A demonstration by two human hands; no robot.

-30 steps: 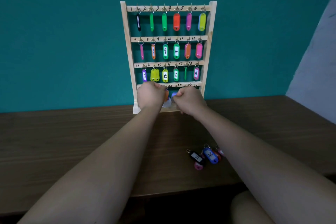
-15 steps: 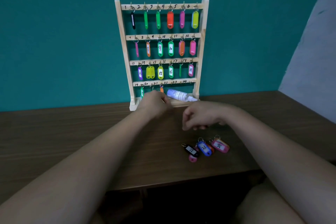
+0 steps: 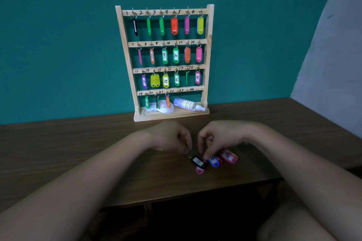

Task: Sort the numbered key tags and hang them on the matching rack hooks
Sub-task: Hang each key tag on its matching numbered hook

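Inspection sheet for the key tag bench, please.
Surface: brown wooden table, loose tags near its front edge.
Job's things: wooden rack, hooks 1 to 21 filled, 22 to 24 bare; black tag 22, blue tag, pink tag 24, second pink tag on the table.
Clutter: spray bottle, white lid, small white box on rack base.
Hands: left hand, right hand curled over loose tags; grip unclear.
Cables: nothing seen.
Surroundings: teal wall, pale wall at right.

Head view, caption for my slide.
Left hand and right hand reach loose tags on table; hooks 22 to 24 bare.
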